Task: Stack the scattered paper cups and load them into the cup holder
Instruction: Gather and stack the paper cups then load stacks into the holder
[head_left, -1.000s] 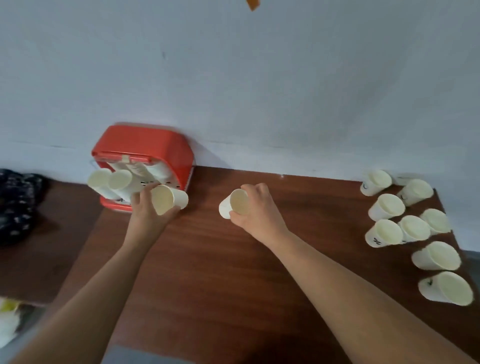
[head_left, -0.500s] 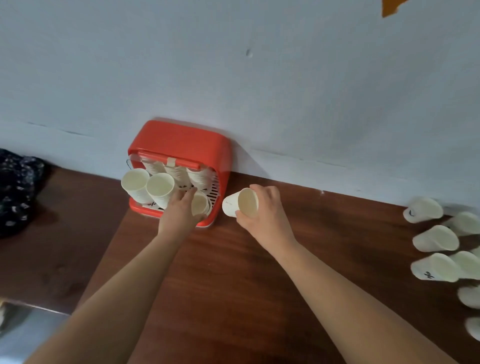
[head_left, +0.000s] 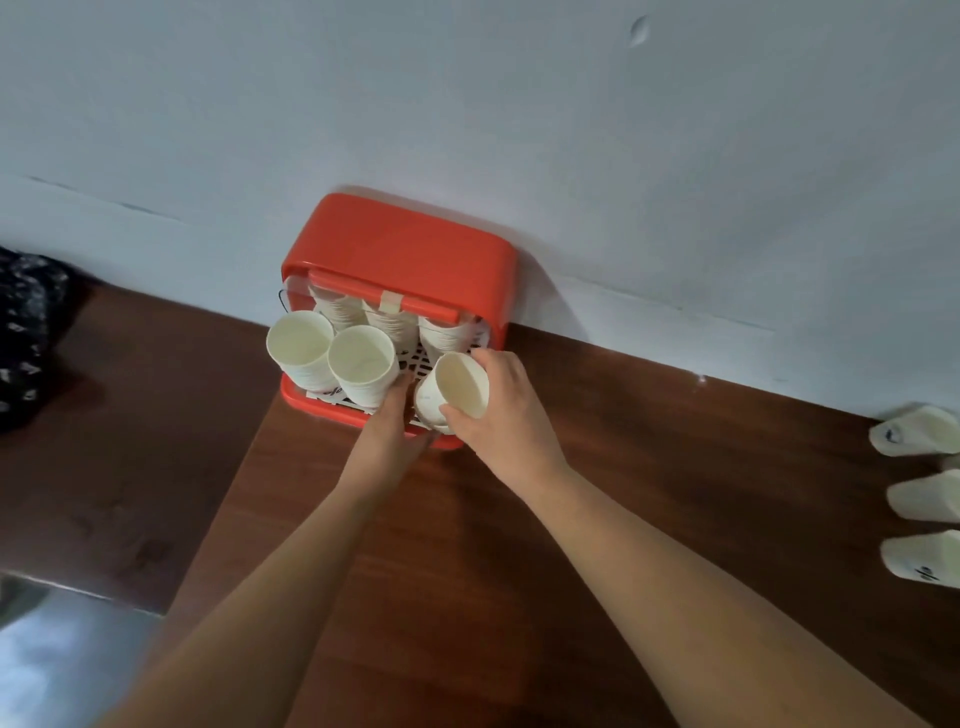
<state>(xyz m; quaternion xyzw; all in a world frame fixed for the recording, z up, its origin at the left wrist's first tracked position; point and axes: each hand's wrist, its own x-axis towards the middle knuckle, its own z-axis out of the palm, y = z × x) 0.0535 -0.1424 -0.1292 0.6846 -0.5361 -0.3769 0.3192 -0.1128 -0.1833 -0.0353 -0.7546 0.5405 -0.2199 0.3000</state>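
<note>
The red cup holder (head_left: 405, 249) stands against the wall at the back of the wooden table. Two cup stacks (head_left: 332, 358) fill its front left and middle slots, with more stacks behind them. My right hand (head_left: 498, 415) grips a white paper cup (head_left: 460, 387), tilted with its mouth toward me, at the holder's front right slot. My left hand (head_left: 392, 423) sits just left of it, thumb up between the middle stack and this cup, fingers curled around the cup's lower part. Whether a second cup sits beneath is hidden.
Loose paper cups (head_left: 924, 501) lie on their sides at the table's right edge. A dark patterned cloth (head_left: 26, 332) lies at the far left. The table's front left corner (head_left: 171, 597) drops off to a shiny surface below.
My right hand has carried its cup left, from beside the holder to the front right slot. My left hand stays at that slot. The view has shifted left, so fewer loose cups show.
</note>
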